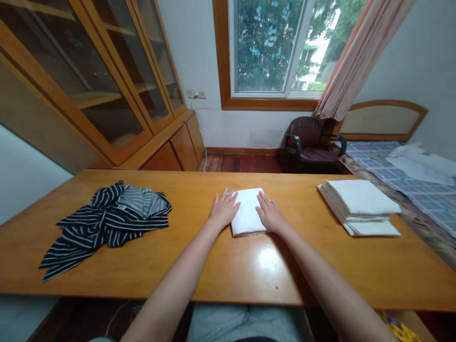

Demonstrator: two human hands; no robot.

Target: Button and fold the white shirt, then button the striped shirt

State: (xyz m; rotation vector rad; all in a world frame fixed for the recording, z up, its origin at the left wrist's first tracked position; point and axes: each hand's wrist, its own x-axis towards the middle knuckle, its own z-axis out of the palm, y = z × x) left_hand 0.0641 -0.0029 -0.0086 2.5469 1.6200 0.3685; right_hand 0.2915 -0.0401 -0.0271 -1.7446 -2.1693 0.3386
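Observation:
A small folded white cloth point(247, 214) lies in the middle of the wooden table point(228, 266). My left hand point(223, 209) rests flat on its left edge, fingers stretched out. Flat on the cloth's right edge lies my right hand point(270, 213), fingers also extended. Neither hand grips anything.
A crumpled heap of black-and-white striped clothing point(107, 218) lies on the table's left part. A stack of folded white cloths point(359, 205) sits at the right. Beyond the table are a dark armchair point(309, 140), a bed point(409, 175) and glass-door cabinets point(117, 80).

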